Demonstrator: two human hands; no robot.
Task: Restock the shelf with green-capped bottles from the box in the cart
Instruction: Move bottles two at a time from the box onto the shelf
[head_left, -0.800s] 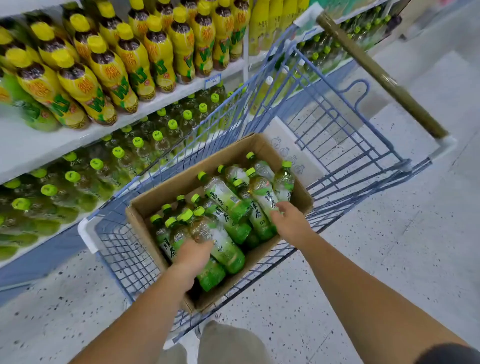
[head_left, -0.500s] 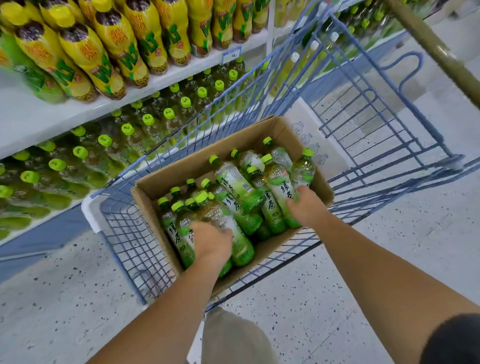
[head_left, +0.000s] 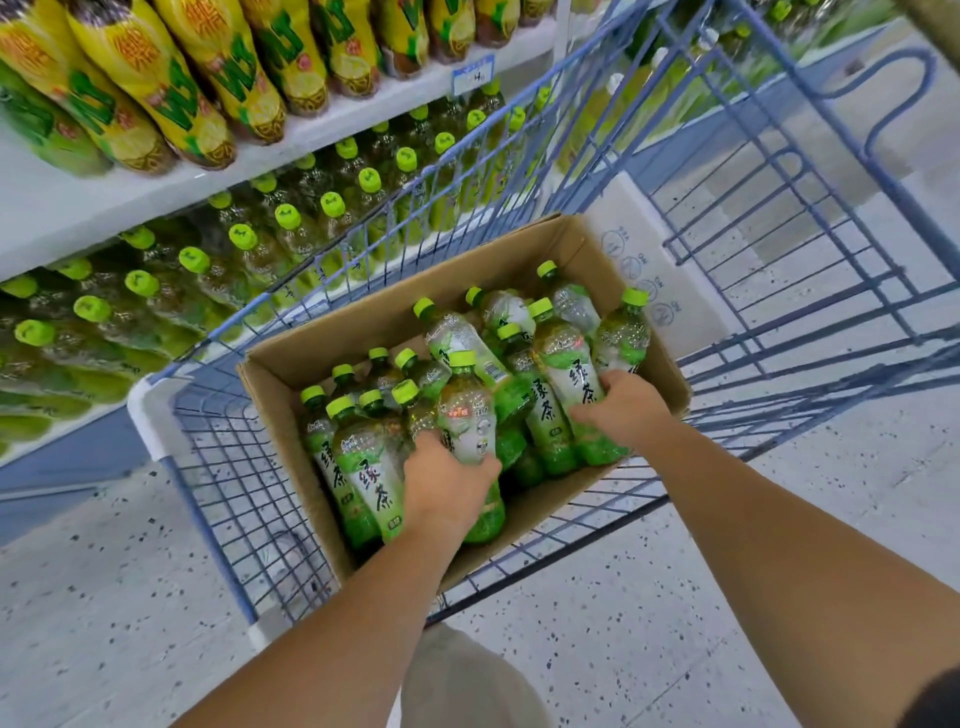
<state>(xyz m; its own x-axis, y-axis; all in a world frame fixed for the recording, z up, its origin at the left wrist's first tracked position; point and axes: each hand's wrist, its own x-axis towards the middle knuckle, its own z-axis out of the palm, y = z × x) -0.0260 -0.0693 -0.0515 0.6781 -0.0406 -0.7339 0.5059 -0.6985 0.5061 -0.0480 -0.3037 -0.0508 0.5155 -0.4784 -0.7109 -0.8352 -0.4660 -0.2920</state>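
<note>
Inside the cardboard box (head_left: 374, 327) in the cart (head_left: 218, 467), one green-capped bottle (head_left: 464, 415) is gripped by the curled fingers of the left hand (head_left: 447, 486) and a second bottle (head_left: 563, 364) is clasped by the right hand (head_left: 626, 413); neither is clear of the box yet. Many more bottles (head_left: 363, 467) are packed beside and beyond the fingertips, so restocking is judged far from done, with the stocked shelf (head_left: 104, 208) rows well left of the fingers.

The box (head_left: 395, 306) is open-topped; cart (head_left: 363, 249) wire stands between it and the shelf (head_left: 156, 192).
</note>
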